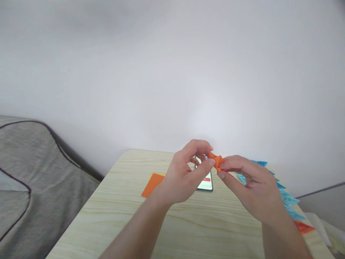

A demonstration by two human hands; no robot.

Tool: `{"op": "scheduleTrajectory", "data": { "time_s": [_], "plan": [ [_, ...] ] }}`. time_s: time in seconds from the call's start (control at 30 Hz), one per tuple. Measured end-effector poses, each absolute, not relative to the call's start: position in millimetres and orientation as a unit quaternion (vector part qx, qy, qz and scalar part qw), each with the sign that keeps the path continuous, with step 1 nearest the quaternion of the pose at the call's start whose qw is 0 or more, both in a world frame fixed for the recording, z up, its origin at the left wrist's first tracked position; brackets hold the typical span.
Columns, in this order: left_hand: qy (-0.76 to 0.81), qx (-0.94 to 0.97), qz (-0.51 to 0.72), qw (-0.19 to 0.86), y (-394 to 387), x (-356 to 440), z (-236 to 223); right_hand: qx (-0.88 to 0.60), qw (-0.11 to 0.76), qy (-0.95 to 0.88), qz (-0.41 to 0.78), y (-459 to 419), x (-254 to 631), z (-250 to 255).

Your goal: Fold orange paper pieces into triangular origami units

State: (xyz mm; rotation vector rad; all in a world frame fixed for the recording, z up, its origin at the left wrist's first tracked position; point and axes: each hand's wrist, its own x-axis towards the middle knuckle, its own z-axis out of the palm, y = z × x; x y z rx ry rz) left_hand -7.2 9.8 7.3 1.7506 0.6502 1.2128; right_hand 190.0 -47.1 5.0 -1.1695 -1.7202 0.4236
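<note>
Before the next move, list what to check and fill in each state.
1. Left hand gripping the folded orange paper: ok.
2. Right hand gripping it too: ok.
3. Smartphone fully visible: not ok, left hand covers part.
4. Orange-and-yellow paper lying on the wood-grain table: ok.
5. Blue folded papers fully visible: not ok, right hand covers some.
6. Folded orange paper sharply creased: cannot tell, too small.

Left hand, right hand facing, fingers pinched, forearms angled inward

No readable text, phone screen included
</note>
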Motion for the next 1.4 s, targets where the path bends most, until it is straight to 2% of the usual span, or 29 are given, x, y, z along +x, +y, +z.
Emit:
{"op": "scheduleTrajectory", "data": {
  "time_s": [0.3, 0.63, 0.83, 1.23, 1.4],
  "plan": [
    [0.232, 0.827, 0.343, 0.379, 14, -25, 18, -0.485, 0.406, -0.752, 0.186, -49, 198, 9],
    [0.244, 0.838, 0.325, 0.364, 12, -23, 20, -0.512, 0.376, -0.75, 0.184, -49, 198, 13],
    [0.255, 0.822, 0.342, 0.378, 11, -23, 21, -0.517, 0.398, -0.733, 0.194, -52, 196, 11],
    [0.231, 0.789, 0.409, 0.396, 6, -17, 22, -0.493, 0.518, -0.659, 0.234, -52, 194, -3],
    [0.223, 0.779, 0.421, 0.409, 4, -17, 20, -0.479, 0.535, -0.65, 0.248, -52, 193, -3]
  ]
}}
